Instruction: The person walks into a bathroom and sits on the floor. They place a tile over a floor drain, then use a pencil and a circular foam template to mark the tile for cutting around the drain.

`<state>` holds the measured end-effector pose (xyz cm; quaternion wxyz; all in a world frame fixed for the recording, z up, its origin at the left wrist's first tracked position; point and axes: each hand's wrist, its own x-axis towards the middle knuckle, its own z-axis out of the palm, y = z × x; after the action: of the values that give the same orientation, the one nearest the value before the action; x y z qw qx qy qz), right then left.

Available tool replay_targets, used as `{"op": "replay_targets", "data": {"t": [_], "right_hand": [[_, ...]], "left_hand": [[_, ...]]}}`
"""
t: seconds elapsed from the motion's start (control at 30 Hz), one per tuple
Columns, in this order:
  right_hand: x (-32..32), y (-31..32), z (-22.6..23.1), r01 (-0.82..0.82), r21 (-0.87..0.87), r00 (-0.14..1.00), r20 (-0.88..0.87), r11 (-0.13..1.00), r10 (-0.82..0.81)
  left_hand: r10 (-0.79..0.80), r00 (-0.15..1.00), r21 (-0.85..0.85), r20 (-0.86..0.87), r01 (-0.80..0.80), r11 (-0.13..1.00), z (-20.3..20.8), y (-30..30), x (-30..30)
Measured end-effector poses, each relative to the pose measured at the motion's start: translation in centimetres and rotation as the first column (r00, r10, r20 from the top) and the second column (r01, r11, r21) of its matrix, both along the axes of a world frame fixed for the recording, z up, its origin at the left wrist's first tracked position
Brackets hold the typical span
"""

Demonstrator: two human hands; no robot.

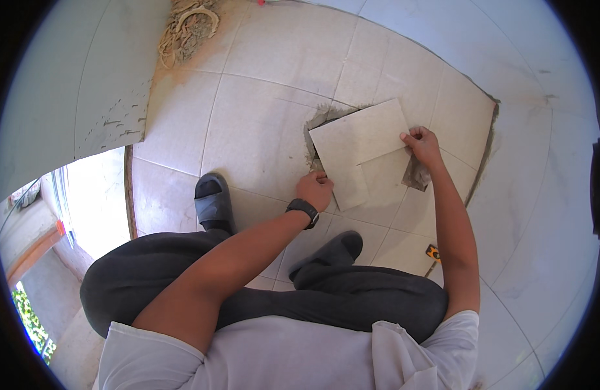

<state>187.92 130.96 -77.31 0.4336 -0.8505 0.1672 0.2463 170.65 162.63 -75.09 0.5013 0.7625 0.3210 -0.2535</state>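
Note:
A beige, L-shaped cut floor tile (361, 133) lies at an angle over a broken-out opening, with rough grey mortar (311, 123) showing along its upper left side. My right hand (422, 144) pinches the tile's right edge between thumb and fingers. At the tile's lower left edge, my left hand (315, 190) is closed, its fingertips gripping the edge beside the mortar. A black watch is on my left wrist. Just below my right hand shows a brown, rough rectangular patch (415, 174), partly covered by the tile and my wrist.
Large beige tiles (267, 123) cover the floor around my sandalled feet. A yellow and black tape measure (433, 252) rests beside my right forearm. At the far left is a heap of rubble and tangled strips (192, 29). Pale walls rise on both sides; a doorway opens at left.

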Motion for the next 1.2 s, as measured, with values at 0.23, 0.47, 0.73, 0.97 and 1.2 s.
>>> {"op": "replay_targets", "data": {"t": [0.23,0.47,0.73,0.97,1.2], "right_hand": [[0.0,-0.1,2.4,-0.018,0.099,0.995,-0.097,0.995,0.028],[-0.6,-2.1,4.5,0.033,0.235,0.999,-0.043,0.971,-0.023],[-0.1,-1.8,4.0,-0.008,0.308,1.0,-0.005,0.951,0.009],[0.2,-1.3,2.9,0.02,0.281,0.999,-0.037,0.959,-0.01],[0.4,-1.0,2.7,-0.004,0.233,0.998,-0.053,0.972,0.017]], "left_hand": [[0.32,0.938,-0.174,-0.13,-0.34,0.924,-0.6,-1.5,-0.7],[0.369,0.923,-0.354,-0.111,-0.383,0.853,0.0,-2.9,-1.6],[0.425,0.896,-0.375,-0.128,-0.441,0.815,0.0,-2.5,-0.9],[0.416,0.892,-0.391,-0.179,-0.452,0.801,0.4,-2.2,-0.7],[0.469,0.876,-0.359,-0.118,-0.478,0.802,0.1,-2.7,-1.0]]}}
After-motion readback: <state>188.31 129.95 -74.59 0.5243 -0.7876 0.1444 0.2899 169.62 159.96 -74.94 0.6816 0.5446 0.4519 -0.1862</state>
